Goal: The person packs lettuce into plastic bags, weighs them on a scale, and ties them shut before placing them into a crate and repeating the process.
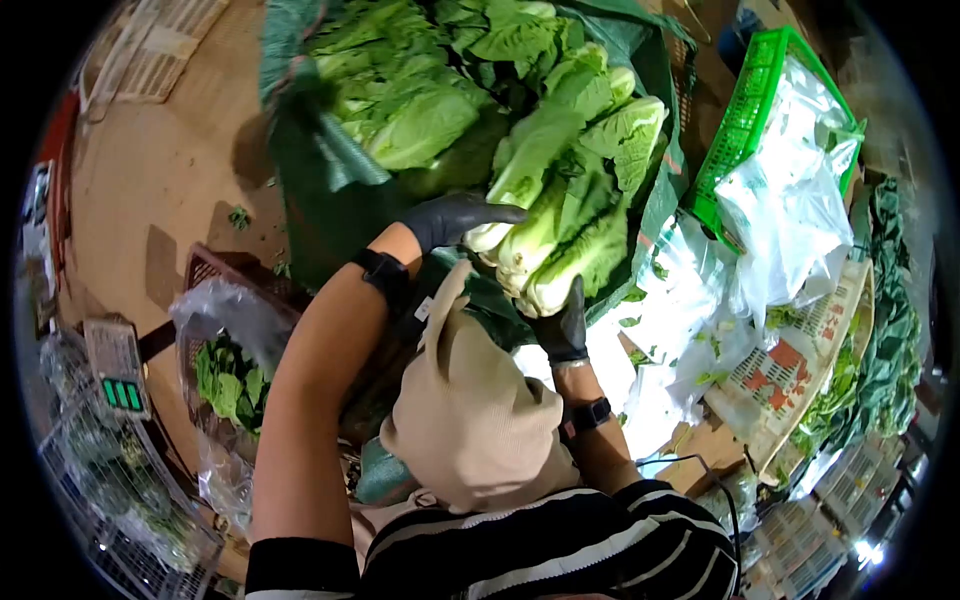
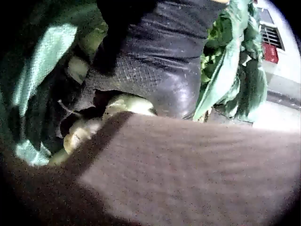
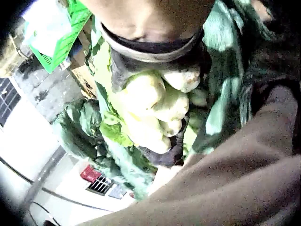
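Note:
Several romaine lettuce heads [image 1: 560, 225] lie bunched together, pale cut ends toward the person, at the mouth of a green woven sack [image 1: 335, 225]. My left hand [image 1: 460, 218], in a dark glove, grips the bunch from the left with its thumb across the stalks. From the near right side, my gloved right hand [image 1: 563, 325] holds the same bunch, its fingers mostly hidden below. The right wrist view shows the cut ends [image 3: 153, 101] between both gloves. Dark glove fabric [image 2: 155, 70] fills much of the left wrist view, with pale stalk ends [image 2: 129, 104] beneath it.
More lettuce [image 1: 400, 90] fills the sack behind. At right stand a green crate [image 1: 740, 130] with clear plastic bags [image 1: 790, 220] and a printed carton [image 1: 790, 375]. A basket [image 1: 200, 265] of leafy greens and a scale [image 1: 118, 370] are at left. A beige cloth [image 1: 475, 410] hangs before the body.

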A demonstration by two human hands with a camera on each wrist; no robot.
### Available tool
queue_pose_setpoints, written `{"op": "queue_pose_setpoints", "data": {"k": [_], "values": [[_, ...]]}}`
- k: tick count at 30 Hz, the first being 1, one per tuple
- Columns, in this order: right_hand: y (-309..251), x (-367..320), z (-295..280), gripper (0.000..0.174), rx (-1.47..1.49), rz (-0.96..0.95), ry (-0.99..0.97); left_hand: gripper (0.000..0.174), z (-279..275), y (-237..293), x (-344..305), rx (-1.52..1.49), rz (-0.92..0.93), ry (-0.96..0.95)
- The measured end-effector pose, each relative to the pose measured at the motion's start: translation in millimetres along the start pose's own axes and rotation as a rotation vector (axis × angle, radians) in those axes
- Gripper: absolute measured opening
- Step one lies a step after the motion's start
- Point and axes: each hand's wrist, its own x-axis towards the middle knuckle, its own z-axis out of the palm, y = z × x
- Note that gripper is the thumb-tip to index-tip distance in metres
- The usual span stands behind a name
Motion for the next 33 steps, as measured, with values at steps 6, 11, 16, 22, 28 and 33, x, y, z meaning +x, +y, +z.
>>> {"op": "queue_pose_setpoints", "data": {"k": [6, 11, 16, 22, 28, 33], "values": [[-32, -48, 69, 0.053, -0.225, -0.356, -0.063, 0.056, 49, 123, -128, 0.224, 0.205, 0.227], [-108, -10, 182, 0.052, -0.615, -0.451, -0.507, 0.056, 68, 135, -284, -0.032, 0.872, 0.469], [-21, -38, 407, 0.054, -1.397, -0.554, -1.156, 0.051, 135, 16, -400, -0.099, 1.096, 1.167], [203, -95, 474, 0.062, -1.922, 0.027, -2.060, 0.045, 176, -171, -335, -0.207, 0.662, 2.065], [353, -31, 411, 0.084, -1.387, 0.983, -1.982, 0.048, 144, -187, -304, -0.959, 0.746, 1.683], [378, 56, 376, 0.086, -2.284, 0.534, -1.821, 0.057, 97, -173, -274, -1.754, 1.050, 1.021]]}}
